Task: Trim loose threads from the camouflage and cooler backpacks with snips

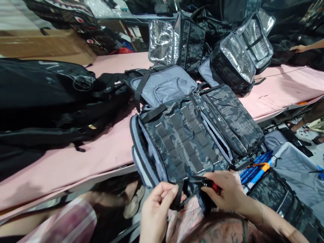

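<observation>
A dark camouflage backpack (182,141) with rows of webbing lies on the table in front of me, its side zip gaping and grey lining showing. At its near edge my left hand (159,209) pinches a black strap (179,192) between thumb and fingers. My right hand (225,190) is closed round small scissors (207,183) with dark blades and a red part on the handle. The blades point left, close to the strap and the bag's lower edge. Whether they touch either one, I cannot tell.
Black bags (50,104) are heaped on the pink table (111,162) at left. Open silver-lined camouflage bags (192,44) stand behind. A grey-lined container (293,162) and another camouflage bag (280,199) are at lower right. Another person's hand (300,48) shows far right; someone's leg (101,199) is left.
</observation>
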Demonstrator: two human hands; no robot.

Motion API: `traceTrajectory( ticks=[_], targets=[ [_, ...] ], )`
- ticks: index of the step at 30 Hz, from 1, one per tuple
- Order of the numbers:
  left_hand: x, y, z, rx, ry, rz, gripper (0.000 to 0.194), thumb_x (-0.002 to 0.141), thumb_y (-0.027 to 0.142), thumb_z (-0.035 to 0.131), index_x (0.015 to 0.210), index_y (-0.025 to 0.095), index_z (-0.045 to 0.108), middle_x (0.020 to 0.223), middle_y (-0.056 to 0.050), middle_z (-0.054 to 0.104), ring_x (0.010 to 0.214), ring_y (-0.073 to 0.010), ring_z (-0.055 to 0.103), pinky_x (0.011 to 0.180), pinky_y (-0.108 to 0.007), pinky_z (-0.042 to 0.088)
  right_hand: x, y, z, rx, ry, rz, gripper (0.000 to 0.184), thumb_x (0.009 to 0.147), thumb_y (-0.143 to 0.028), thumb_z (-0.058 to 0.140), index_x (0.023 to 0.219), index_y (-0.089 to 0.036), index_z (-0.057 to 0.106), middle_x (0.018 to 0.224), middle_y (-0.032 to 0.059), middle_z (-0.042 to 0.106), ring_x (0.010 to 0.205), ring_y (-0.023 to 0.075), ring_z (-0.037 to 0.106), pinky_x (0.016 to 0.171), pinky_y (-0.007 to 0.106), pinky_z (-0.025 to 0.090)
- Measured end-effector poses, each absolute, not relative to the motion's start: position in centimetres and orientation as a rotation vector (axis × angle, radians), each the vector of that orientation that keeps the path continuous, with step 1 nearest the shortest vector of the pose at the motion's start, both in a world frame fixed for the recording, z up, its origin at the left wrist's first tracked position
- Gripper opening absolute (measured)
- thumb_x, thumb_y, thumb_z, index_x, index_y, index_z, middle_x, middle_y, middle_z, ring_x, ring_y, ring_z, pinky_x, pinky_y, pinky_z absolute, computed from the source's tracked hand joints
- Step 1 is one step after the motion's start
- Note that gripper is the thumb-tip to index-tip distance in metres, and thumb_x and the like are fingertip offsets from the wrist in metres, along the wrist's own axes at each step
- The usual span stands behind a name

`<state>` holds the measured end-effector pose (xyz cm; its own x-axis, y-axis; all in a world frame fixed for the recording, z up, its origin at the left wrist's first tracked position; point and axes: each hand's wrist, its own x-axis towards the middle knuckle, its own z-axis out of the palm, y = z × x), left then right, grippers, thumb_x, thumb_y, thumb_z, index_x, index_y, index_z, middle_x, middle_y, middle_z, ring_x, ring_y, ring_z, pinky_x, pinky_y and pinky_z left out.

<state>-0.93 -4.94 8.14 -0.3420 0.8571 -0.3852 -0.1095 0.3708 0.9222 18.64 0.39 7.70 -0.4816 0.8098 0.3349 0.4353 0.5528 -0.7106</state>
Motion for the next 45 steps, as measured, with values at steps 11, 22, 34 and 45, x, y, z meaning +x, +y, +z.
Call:
traceTrajectory(
  ticks=[11,22,34,45],
  targets=[
    [-0.7,-5.0,8.1,0.651,1.569,1.199,0.029,0.067,0.044,0.065,0.066,0.017,0.057,0.055,0.0,0.061,0.053,-0.0116,0.054,0.054,-0.02,0.041,17.3,0.6,7.6,-0.915,-2.349,0.524,0.018,0.086,-0.03,0.05,0.096,-0.018,0.06,0.065,0.0013,0.061,0.059,0.0148,0.055,0.054,0.026,0.034],
    [-0.9,-4.3,7.4,1.356,1.631,0.899,0.027,0.077,0.045,0.055,0.07,0.019,0.06,0.062,0.001,0.062,0.055,-0.0129,0.057,0.054,-0.02,0.045,23.5,1.1,4.9,-1.306,-1.545,0.806,0.02,0.083,-0.033,0.055,0.097,-0.019,0.058,0.065,-0.0021,0.058,0.058,0.0125,0.053,0.057,0.024,0.044],
    [4.1,2.3,8.3,2.51,1.227,0.849,0.018,0.086,0.019,0.046,0.096,0.021,0.061,0.089,-0.005,0.063,0.082,-0.0155,0.057,0.074,-0.029,0.045,24.8,0.0,2.5,-1.381,-1.566,0.755,0.016,0.084,-0.029,0.052,0.096,-0.018,0.05,0.055,-0.0076,0.048,0.048,0.0089,0.045,0.05,0.02,0.037],
    [5.7,4.4,6.3,2.553,1.482,0.716,0.02,0.088,0.019,0.038,0.08,0.019,0.056,0.079,-0.003,0.059,0.069,-0.0133,0.055,0.064,-0.024,0.043,24.8,0.8,1.9,-1.348,-1.811,0.6,0.017,0.086,-0.031,0.05,0.095,-0.017,0.057,0.08,0.0038,0.064,0.073,0.0147,0.06,0.067,0.023,0.044]
  ],
)
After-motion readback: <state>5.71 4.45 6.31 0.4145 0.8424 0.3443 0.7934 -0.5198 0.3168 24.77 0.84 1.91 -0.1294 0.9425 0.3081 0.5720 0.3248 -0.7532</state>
